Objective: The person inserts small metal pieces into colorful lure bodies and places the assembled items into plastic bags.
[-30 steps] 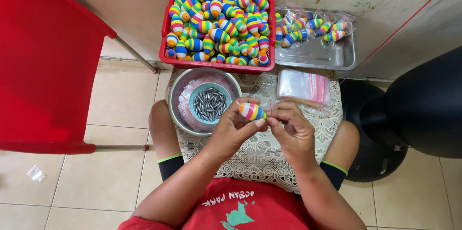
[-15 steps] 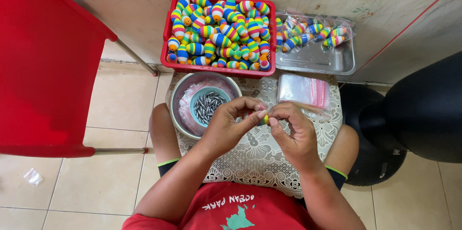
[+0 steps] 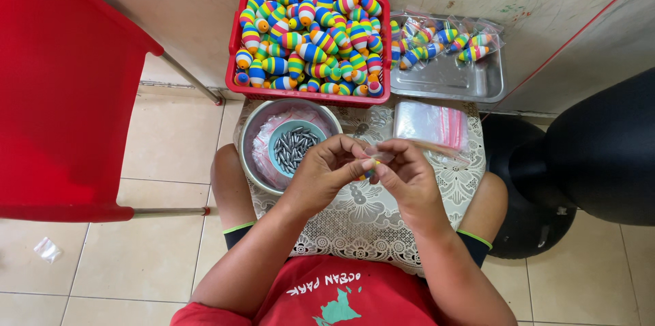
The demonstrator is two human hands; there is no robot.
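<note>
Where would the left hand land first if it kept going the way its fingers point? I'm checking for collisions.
Most likely the right hand: the left hand points rightward and their fingertips already meet around a small striped float.

Lace-covered lap board (image 3: 382, 223), metal bowl (image 3: 254, 155), bag stack (image 3: 430, 123)

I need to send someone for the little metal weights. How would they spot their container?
Start at the red basket of striped floats by the wall. Just below it a steel bowl sits on the lace cloth; inside it, the small blue cup alone holds grey metal pieces.
</note>
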